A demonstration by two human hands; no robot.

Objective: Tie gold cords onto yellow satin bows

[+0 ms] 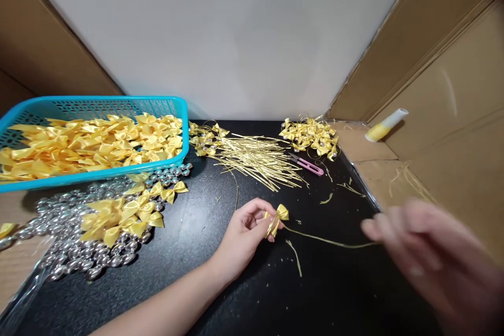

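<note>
Nearest us, at the lower right of the frame, our right hand [429,257] is a blur, its fingers curled; we cannot tell whether they grip anything. Under it spreads the black counter [354,286], and at the upper left the blue basket [118,172] is heaped with yellow bows [94,139]. Our left hand [244,236], near the centre and well apart from the right, has its thumb and fingers pinched on 1 bow [282,212], just right of centre. We judge that the step in hand is fastening a cord [331,241] to that bow; the next move seems to call for a steady left pinch while the right fingers control the free length.

The bow looks glossy and golden, tilted, with 1 part standing above the fingertips and another showing below; the fingers hide some of its middle. Thinner still, the gold cord leaves the bow and runs with a slight sag rightward, its far end lost at our blurred fingers.
</note>
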